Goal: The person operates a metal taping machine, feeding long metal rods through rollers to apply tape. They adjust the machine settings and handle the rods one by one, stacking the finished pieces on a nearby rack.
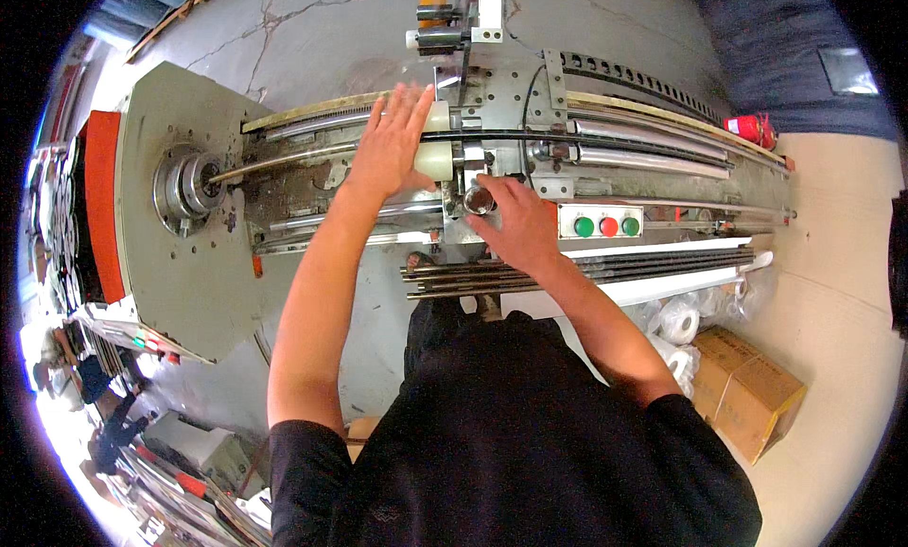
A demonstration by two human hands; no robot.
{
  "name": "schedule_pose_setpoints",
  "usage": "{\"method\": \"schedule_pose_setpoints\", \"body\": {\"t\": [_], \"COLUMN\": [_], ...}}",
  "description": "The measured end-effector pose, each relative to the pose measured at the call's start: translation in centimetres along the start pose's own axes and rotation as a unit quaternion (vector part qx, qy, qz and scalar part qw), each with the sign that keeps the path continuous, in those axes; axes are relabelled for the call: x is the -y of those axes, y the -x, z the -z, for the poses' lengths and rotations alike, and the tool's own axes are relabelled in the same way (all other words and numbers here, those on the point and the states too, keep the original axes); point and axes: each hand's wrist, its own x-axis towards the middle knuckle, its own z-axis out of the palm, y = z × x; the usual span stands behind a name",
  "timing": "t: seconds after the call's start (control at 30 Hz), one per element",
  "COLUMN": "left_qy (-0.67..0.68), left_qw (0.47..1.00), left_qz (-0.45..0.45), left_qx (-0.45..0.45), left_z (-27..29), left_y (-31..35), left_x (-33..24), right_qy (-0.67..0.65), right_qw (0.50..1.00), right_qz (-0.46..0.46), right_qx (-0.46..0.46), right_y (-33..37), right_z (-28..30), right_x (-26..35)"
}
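Observation:
A long metal rod (284, 162) runs from the round chuck (184, 186) on the left across to the machine's carriage (501, 98). My left hand (390, 148) lies over the rod with its fingers stretched out and pointing away from me, beside a cream-coloured cylindrical block (434, 161). Whether the palm touches the rod is hidden. On the near side of the carriage, my right hand (522, 227) has its thumb and fingers curled around a round metal knob (480, 200).
A panel with two green buttons and a red one (601, 221) sits right of my right hand. Several dark rods (615, 265) lie on a white support before me. Plastic-wrapped rolls (678, 318) and a cardboard box (749, 388) stand at lower right. A red extinguisher (752, 129) is farther back.

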Motion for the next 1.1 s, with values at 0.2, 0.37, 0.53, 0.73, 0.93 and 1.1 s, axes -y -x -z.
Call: {"method": "schedule_pose_setpoints", "body": {"t": [0.2,0.37,0.53,0.73,0.93,1.1], "left_qy": [0.274,0.049,0.105,0.118,0.118,0.157], "left_qw": [0.950,0.998,0.976,0.991,0.987,0.980], "left_qz": [0.136,-0.025,0.158,0.024,0.084,0.119], "left_qx": [0.070,0.018,0.103,-0.053,0.068,-0.041], "left_z": [4.9,1.4,3.7,3.0,1.2,2.5], "left_y": [-2.1,0.1,-1.6,0.1,-1.2,1.1], "left_x": [1.7,-0.3,-1.2,-1.5,-3.3,-4.8], "right_qy": [0.085,0.115,0.065,-0.118,-0.072,0.289], "right_qw": [0.993,0.985,0.994,0.964,0.873,0.906], "right_qz": [-0.073,-0.115,-0.062,-0.208,-0.317,-0.195], "right_qx": [-0.024,0.052,-0.062,-0.112,-0.363,-0.241], "right_y": [-0.2,-1.9,-0.8,2.5,10.9,7.6], "right_z": [0.5,0.2,1.4,7.0,14.2,26.7], "right_x": [1.7,2.7,1.1,-11.1,-32.3,-36.1]}}
